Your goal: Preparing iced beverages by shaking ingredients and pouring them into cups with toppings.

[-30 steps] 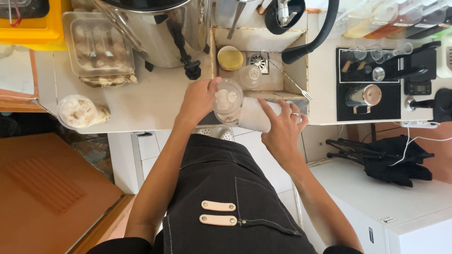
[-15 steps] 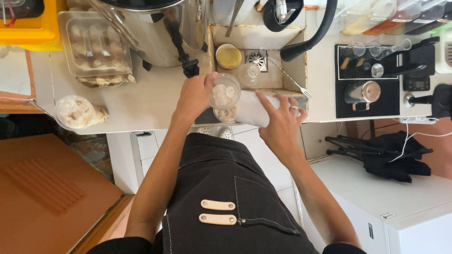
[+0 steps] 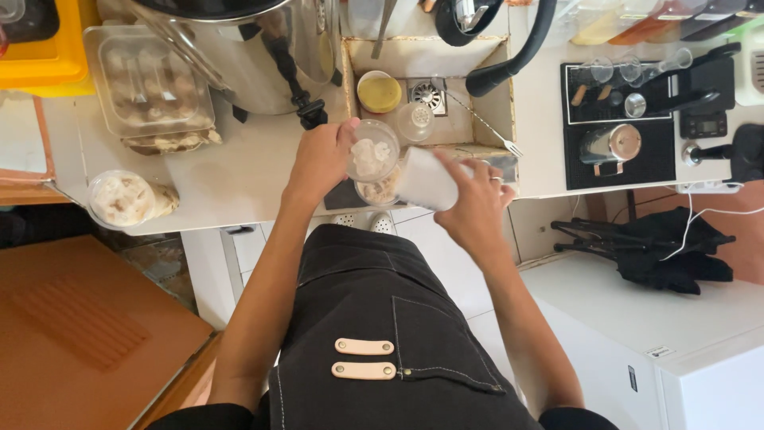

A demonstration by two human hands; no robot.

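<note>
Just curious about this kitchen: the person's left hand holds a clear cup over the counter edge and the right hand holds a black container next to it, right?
Not quite. In the head view the right hand holds a white container, not a black one. The left hand does hold the clear cup at the counter edge.

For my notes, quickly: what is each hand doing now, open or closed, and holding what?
Left hand: closed around a clear cup.
Right hand: closed on a white container, tilted toward the cup.
</note>
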